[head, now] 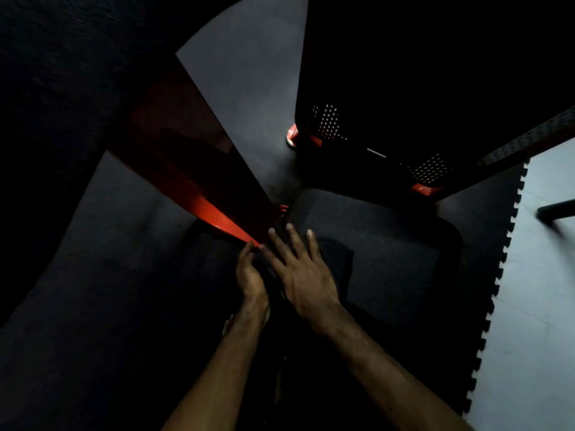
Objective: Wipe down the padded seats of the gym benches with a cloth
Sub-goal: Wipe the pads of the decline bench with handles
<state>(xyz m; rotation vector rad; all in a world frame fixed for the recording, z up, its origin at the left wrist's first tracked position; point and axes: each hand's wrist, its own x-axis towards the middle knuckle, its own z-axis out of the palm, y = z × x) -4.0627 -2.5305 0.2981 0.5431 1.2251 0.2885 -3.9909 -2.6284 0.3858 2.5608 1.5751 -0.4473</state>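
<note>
The scene is very dark. A black padded bench seat (389, 244) lies just right of centre. A dark cloth (337, 259) lies on its left part, and my right hand (298, 272) presses flat on the cloth with straight, spread fingers. My left hand (250, 275) is beside it at the seat's left edge, next to the red frame bar (217, 213); its fingers curl at the cloth's edge, though the dark hides the grip.
A black machine with red feet (292, 135) and perforated panels (326, 119) stands behind the seat. Dark rubber floor mats (249, 73) with a jigsaw edge (504, 259) meet pale floor (544, 275) on the right. A large dark pad (62, 73) fills the upper left.
</note>
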